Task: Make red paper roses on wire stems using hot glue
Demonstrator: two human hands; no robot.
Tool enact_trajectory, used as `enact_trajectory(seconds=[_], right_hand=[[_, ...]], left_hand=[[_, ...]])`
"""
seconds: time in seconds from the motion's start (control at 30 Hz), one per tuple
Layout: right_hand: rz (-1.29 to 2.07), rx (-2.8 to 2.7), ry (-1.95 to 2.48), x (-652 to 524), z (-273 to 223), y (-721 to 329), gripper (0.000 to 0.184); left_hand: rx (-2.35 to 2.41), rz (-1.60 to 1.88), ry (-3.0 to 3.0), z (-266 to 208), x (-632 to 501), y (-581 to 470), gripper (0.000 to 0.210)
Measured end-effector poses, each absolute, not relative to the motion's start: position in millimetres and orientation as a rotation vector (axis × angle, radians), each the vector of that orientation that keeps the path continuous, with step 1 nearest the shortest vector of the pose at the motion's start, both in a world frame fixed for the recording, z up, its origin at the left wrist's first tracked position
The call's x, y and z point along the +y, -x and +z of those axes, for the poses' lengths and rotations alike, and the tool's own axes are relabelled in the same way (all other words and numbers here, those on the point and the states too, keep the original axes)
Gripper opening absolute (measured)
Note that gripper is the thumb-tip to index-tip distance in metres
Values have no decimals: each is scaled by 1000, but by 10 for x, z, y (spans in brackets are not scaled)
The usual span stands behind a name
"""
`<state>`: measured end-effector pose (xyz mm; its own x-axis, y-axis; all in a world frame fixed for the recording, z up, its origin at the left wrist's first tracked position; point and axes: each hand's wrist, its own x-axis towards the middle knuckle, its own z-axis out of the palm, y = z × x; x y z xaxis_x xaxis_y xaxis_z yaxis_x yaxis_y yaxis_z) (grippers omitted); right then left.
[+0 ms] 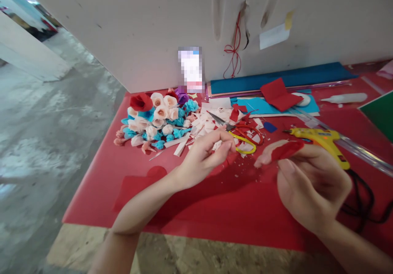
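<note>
My right hand point(313, 188) pinches a red crepe-paper petal point(288, 149) between thumb and fingers, above the red tabletop. A pale pink, crumpled-looking part sticks out at the petal's left end; its kind is unclear. My left hand point(205, 159) hovers to the left, apart from the petal, its thumb and fingers curled together; whatever they may hold is too small to make out. Just beyond the left fingertips lie scissors with yellow handles point(245, 145) and another pair with red handles point(256, 132), among white and red paper scraps point(208, 120).
Paper flowers point(161, 112) in white, blue, red and purple are heaped at the back left. A yellow glue gun point(325, 137) with a black cord lies behind my right hand. A phone point(192, 69) leans on the wall. Flat red paper point(132, 188) lies by my left forearm.
</note>
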<state>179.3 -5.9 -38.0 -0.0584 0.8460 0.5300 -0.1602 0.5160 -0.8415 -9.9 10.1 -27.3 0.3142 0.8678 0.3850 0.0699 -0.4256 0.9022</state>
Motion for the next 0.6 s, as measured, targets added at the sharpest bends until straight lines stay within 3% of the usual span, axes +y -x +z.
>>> enact_trajectory(seconds=[0.33, 0.47, 0.6], right_hand=[[941, -1306, 747, -90, -345, -1750, 13], [1354, -1243, 796, -70, -260, -1739, 7], [1776, -1104, 791, -32, -195, -1726, 4]], left_hand=[[1044, 1041, -1977, -298, 220, 93, 40], [1187, 857, -2144, -343, 266, 81, 25], [1333, 881, -2190, -460, 307, 118, 36]])
